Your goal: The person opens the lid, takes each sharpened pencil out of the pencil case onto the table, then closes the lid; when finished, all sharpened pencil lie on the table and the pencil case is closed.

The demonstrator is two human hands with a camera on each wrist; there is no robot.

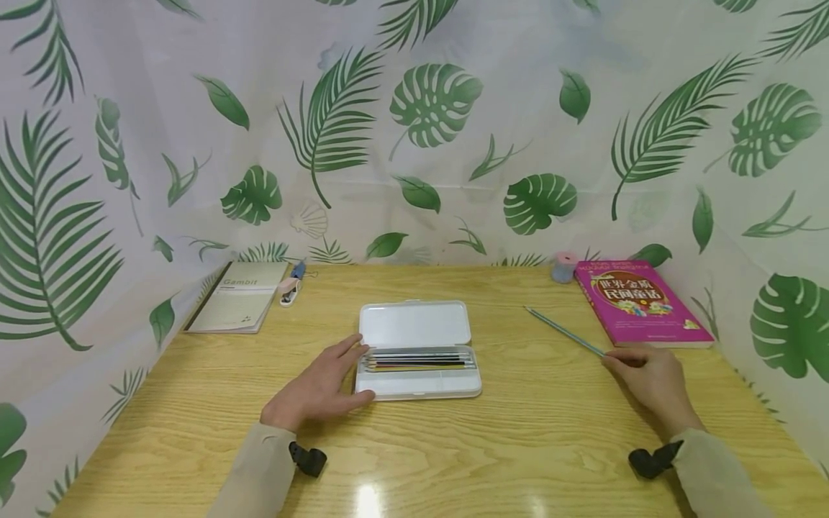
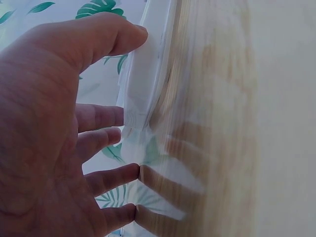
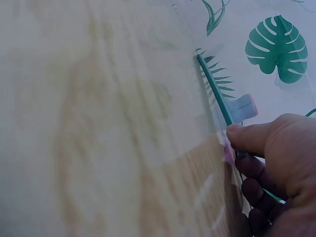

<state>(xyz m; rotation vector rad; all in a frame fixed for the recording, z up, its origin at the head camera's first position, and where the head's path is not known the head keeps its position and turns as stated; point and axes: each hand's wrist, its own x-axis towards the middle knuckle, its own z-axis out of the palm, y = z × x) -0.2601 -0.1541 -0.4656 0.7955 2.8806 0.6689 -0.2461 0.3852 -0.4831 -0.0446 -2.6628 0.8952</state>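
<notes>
A white pencil case [image 1: 414, 392] lies with its lid raised back on the wooden table, several pencils [image 1: 414, 360] side by side in it. My left hand [image 1: 320, 388] rests at the case's left end with fingers spread and fairly straight. Its thumb touches the front left corner, and fingertips reach the left side near the hinge. In the left wrist view the two lowest fingertips [image 2: 134, 212] meet the table. Away to the right, my right hand [image 1: 650, 378] pinches one end of a teal pencil [image 1: 563, 329] between thumb and fingers, the pencil slanting toward the back left.
At back left lie a notebook [image 1: 239, 298] and a small stapler [image 1: 289, 291] beside a blue item [image 1: 298, 270]. A pink book [image 1: 641, 302] lies just behind my right hand, with a pink-and-blue object [image 1: 564, 267] by its corner. Leaf-patterned cloth [image 1: 453, 165] hangs behind the table.
</notes>
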